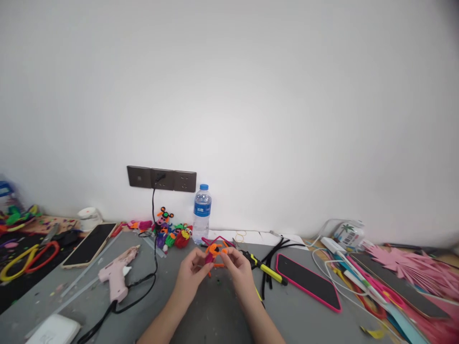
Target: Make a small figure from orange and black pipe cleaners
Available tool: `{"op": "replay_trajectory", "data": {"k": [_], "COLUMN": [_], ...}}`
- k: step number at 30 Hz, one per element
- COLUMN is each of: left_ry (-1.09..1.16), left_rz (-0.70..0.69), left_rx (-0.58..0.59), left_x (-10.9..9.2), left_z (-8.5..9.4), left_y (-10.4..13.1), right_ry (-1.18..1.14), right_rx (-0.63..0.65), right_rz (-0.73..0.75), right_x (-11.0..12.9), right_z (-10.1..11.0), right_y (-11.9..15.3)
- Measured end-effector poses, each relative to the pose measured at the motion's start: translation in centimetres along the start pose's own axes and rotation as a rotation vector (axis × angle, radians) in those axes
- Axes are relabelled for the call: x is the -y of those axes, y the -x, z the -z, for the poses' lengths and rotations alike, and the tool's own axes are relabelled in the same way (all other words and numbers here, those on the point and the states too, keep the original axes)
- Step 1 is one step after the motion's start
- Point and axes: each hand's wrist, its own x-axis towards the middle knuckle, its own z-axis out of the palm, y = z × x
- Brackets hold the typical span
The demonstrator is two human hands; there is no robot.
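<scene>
We see one real container on the grey mat point(215, 315): a water bottle point(202, 206) with a blue cap and label standing upright against the wall, its body clear, though how full it is we cannot tell. Just left of it sits a cluster of small pipe-cleaner figures point(171, 232) in orange, purple, green and red. Our left hand point(191, 274) and right hand point(237, 268) meet over the middle of the mat, fingers curled in, pinching between them an orange pipe-cleaner piece point(216, 251) with a bit of pink at its underside; it is held just above the mat, in front of the bottle. Its shape is a small bent tangle, and we cannot make out a clear long axis or which way it points. A pink glue gun point(116, 272) lies to the left, nozzle toward the wall, its black cord point(154, 248) running up to the wall socket point(161, 178). To the right lie a yellow-handled cutter point(263, 267), some black pipe cleaners point(276, 251) and a pink-cased phone point(308, 281) face up; another phone point(89, 244) lies far left.
</scene>
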Motion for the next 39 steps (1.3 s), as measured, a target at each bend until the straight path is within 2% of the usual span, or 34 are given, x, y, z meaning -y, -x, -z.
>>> {"op": "replay_trajectory", "data": {"k": [29, 39], "left_ry": [-0.007, 0.003], "left_rz": [-0.015, 0.003], "left_rx": [0.020, 0.022], "left_x": [0.09, -0.03], "left_z": [0.12, 0.09], "left_y": [0.04, 0.17], "right_ry": [0.041, 0.061], "right_rx": [-0.002, -0.025], "right_rz": [0.011, 0.073], "right_x": [0.44, -0.01], "right_z": [0.04, 0.07], "right_y": [0.35, 0.09]}}
